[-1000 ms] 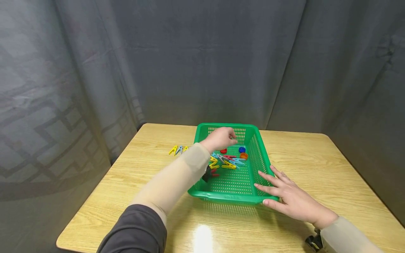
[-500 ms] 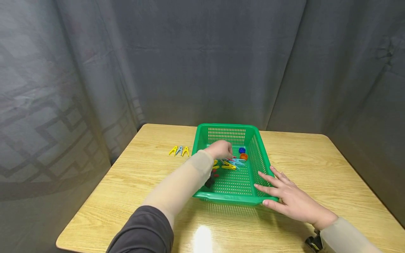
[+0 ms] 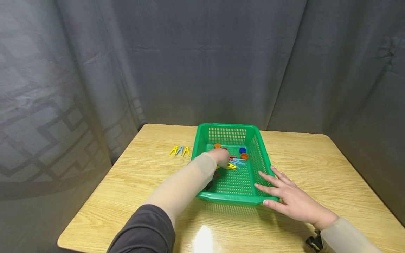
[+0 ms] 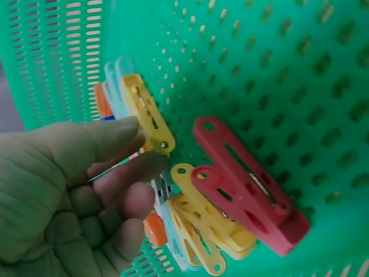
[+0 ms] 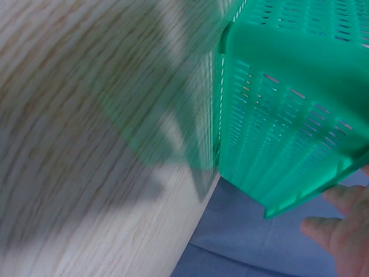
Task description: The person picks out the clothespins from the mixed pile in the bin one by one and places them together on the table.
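Inside the green basket (image 3: pixel 232 200), my left hand (image 3: pixel 221 157) hovers low over a loose heap of clothespins. In the left wrist view, the bent thumb and fingers of this hand (image 4: pixel 75 190) are apart, close to the end of a yellow clothespin (image 4: pixel 147 112); contact is unclear. Two red clothespins (image 4: pixel 248 184) and more yellow clothespins (image 4: pixel 213 222) lie beside it. Light blue clothespins (image 3: pixel 237 162) show to the right of the hand in the head view. My right hand (image 3: pixel 294 200) spreads its straight fingers over the basket's right front corner.
Orange caps (image 3: pixel 244 156) and a blue cap (image 3: pixel 242 150) lie on the basket floor. Left of the basket, a light blue clothespin (image 3: pixel 179 150) stands in a row between two yellow ones on the wooden table (image 3: pixel 142 172). Grey curtains (image 3: pixel 202 63) hang behind.
My left hand has come down from above the basket's back part into the clothespins, then shifted slightly left and nearer, uncovering an orange cap. My right hand stays still.
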### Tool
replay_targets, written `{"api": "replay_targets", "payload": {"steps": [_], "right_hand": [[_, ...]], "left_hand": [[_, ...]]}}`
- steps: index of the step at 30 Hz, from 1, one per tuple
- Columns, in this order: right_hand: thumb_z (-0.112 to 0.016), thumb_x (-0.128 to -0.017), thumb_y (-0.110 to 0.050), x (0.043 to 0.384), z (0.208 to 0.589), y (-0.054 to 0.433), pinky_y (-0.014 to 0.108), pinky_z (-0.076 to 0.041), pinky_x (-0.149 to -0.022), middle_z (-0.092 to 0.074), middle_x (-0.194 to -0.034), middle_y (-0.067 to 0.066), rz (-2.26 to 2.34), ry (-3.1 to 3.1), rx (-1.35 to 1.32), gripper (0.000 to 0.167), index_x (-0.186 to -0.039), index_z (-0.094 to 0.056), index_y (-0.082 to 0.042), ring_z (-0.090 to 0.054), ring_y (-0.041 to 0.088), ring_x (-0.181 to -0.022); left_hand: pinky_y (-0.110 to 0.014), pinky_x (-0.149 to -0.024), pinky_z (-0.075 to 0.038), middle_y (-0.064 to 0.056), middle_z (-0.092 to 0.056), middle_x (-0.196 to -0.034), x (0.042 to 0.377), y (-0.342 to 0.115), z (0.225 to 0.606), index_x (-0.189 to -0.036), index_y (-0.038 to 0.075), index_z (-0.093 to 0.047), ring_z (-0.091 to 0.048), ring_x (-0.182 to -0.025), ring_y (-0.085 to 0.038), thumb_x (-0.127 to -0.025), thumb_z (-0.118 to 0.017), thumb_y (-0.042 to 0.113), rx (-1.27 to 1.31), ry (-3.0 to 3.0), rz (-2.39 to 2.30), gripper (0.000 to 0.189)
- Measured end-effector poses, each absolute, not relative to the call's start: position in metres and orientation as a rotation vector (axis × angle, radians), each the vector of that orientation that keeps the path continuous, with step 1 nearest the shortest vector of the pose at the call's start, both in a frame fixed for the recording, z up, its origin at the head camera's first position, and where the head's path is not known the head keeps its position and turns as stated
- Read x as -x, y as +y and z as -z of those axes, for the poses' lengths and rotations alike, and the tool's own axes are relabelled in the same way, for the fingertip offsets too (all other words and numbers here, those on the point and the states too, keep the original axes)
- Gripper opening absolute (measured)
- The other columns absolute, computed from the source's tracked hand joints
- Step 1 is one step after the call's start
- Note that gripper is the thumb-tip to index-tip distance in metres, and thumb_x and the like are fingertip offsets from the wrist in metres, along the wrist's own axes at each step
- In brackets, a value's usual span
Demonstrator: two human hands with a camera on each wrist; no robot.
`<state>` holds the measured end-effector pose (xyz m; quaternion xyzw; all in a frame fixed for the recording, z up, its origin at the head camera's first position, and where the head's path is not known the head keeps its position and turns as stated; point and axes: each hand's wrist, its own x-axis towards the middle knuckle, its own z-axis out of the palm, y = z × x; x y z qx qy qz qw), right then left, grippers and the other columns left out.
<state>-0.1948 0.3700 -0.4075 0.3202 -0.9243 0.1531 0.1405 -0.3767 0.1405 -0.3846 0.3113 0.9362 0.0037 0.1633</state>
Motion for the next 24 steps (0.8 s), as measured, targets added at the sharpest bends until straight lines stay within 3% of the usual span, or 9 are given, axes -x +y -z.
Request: {"api": "replay_targets", "payload": {"steps": [5, 10, 14, 18, 21, 24], "right_hand": [[-0.068, -0.089, -0.034, 0.1951, 0.4078, 0.3707, 0.021, 0.005, -0.112, -0.041, -0.148, 0.008, -0.442, -2.664, -0.926, 0.043, -0.13, -0.062, -0.023, -0.019, 0.043, -0.141], [-0.068, -0.089, -0.035, 0.1951, 0.4081, 0.3709, 0.02, 0.005, -0.112, -0.042, -0.148, 0.008, -0.44, -2.667, -0.925, 0.043, -0.129, -0.063, -0.021, -0.018, 0.042, -0.141], [-0.068, -0.089, -0.035, 0.1953, 0.4084, 0.3709, 0.019, 0.006, -0.111, -0.041, -0.149, 0.008, -0.441, -2.677, -0.921, 0.043, -0.13, -0.063, -0.022, -0.018, 0.042, -0.141], [-0.068, -0.089, -0.035, 0.1956, 0.4081, 0.3708, 0.019, 0.005, -0.111, -0.041, -0.149, 0.007, -0.443, -2.678, -0.922, 0.044, -0.13, -0.062, -0.023, -0.018, 0.043, -0.141], [-0.068, -0.089, -0.035, 0.1954, 0.4079, 0.3707, 0.019, 0.006, -0.111, -0.04, -0.15, 0.006, -0.441, -2.675, -0.926, 0.043, -0.13, -0.063, -0.022, -0.018, 0.043, -0.141], [-0.068, -0.089, -0.034, 0.1952, 0.4077, 0.3705, 0.019, 0.006, -0.111, -0.039, -0.15, 0.005, -0.445, -2.675, -0.929, 0.043, -0.13, -0.063, -0.021, -0.018, 0.043, -0.141]], "left_hand": [[-0.026, -0.059, -0.035, 0.002, -0.054, -0.076, 0.3794, 0.1427, 0.3901, -0.089, 0.012, -0.066, -0.041, -0.064, -0.014, -0.089, -0.065, 0.015, -0.906, 2.683, 0.086, 0.003], [-0.025, -0.057, -0.033, 0.002, -0.046, -0.07, 0.3823, 0.1443, 0.3944, -0.07, 0.014, -0.06, -0.037, -0.061, -0.014, -0.088, -0.064, 0.01, -0.967, 2.617, 0.089, 0.019], [-0.023, -0.059, -0.034, 0.003, -0.049, -0.072, 0.3803, 0.1422, 0.3912, -0.068, 0.014, -0.06, -0.038, -0.064, -0.013, -0.088, -0.062, 0.004, -1.027, 2.547, 0.064, 0.022], [-0.022, -0.064, -0.039, 0.004, -0.059, -0.083, 0.3777, 0.1416, 0.3891, -0.083, 0.014, -0.066, -0.045, -0.071, -0.011, -0.087, -0.069, 0.012, -1.054, 2.552, 0.057, 0.006], [-0.023, -0.068, -0.042, 0.003, -0.06, -0.104, 0.3767, 0.1419, 0.391, -0.1, 0.017, -0.063, -0.048, -0.079, -0.011, -0.084, -0.076, 0.019, -1.037, 2.55, 0.035, 0.02], [-0.026, -0.071, -0.046, 0.001, -0.052, -0.122, 0.3757, 0.1416, 0.3931, -0.113, 0.024, -0.06, -0.051, -0.087, -0.012, -0.082, -0.078, 0.022, -1.011, 2.53, 0.036, 0.036]]}}
